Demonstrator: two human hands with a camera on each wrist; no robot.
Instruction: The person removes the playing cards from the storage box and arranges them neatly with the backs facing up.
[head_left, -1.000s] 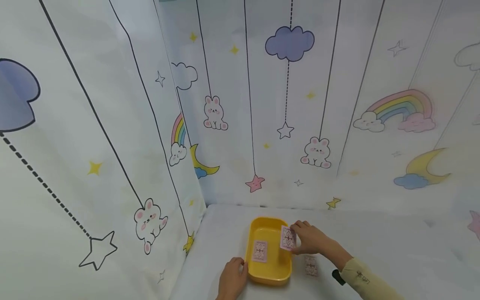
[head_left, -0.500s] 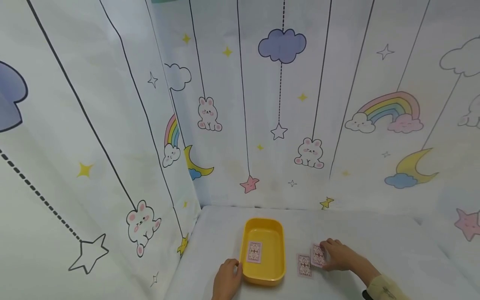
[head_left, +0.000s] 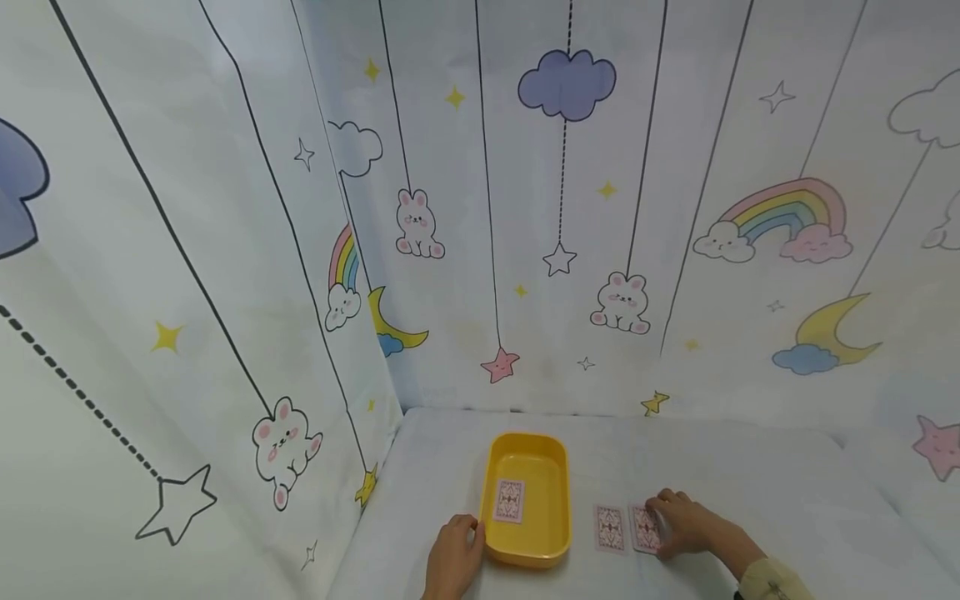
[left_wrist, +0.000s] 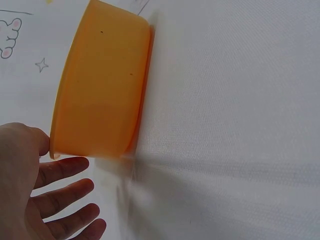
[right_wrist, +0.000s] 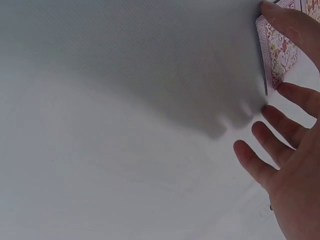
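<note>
My right hand (head_left: 686,523) holds a playing card (head_left: 644,528) with a red and pink patterned back, down at the white table right of the tray. In the right wrist view, thumb and index finger span the opposite ends of that card (right_wrist: 282,50); the other fingers are spread. A matching second card (head_left: 610,528) lies just left of it, close alongside. A third card (head_left: 509,502) lies inside the yellow tray (head_left: 546,546), toward its left. At the tray's front left, my left hand (head_left: 454,557) touches the rim with its thumb, fingers fairly straight and spread (left_wrist: 65,200).
A white cloth covers the table (head_left: 442,450). Behind and to the left hang white sheets (head_left: 465,317) printed with rabbits, clouds, stars and rainbows. They meet the table at its back and left edges.
My right hand has carried the card from above the tray's right side to the right, then set it down beside the other card. My left hand has stayed at the tray.
</note>
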